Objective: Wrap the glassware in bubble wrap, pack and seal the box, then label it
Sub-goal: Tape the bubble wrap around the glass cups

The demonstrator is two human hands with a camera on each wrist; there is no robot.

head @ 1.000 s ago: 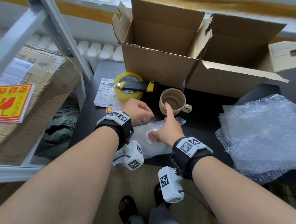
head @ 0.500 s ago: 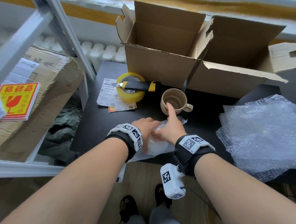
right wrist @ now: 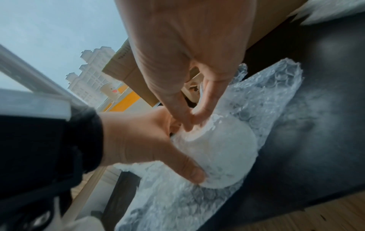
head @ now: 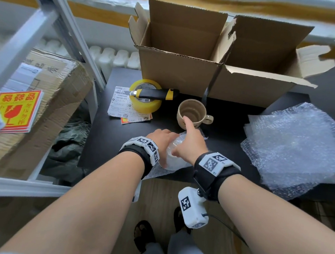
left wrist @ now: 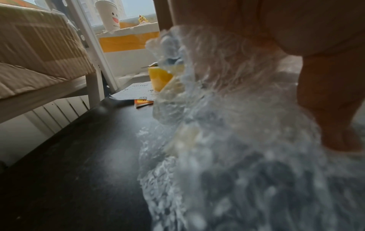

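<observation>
A round glass item bundled in bubble wrap (head: 175, 160) lies at the near edge of the black table (head: 110, 142). My left hand (head: 166, 144) grips its left side, thumb across the wrap (right wrist: 194, 173). My right hand (head: 181, 148) pinches the wrap on top of the bundle (right wrist: 225, 150), fingertips (right wrist: 189, 120) pressed into it, one digit pointing forward. In the left wrist view the wrap (left wrist: 237, 125) fills the frame under my fingers (left wrist: 326, 101). The glass itself is hidden. A beige mug (head: 192, 113) stands unwrapped just beyond. The open cardboard box (head: 178, 72) stands at the back.
A yellow tape roll (head: 144, 104) with a utility knife (head: 155, 93) across it sits left of the mug, on printed labels (head: 119, 103). A stack of bubble wrap sheets (head: 296, 143) covers the right side. A shelf frame and taped carton (head: 51, 99) stand left.
My left hand came down from above the wrap and closed round the bundle's left side. My right hand kept its hold on top.
</observation>
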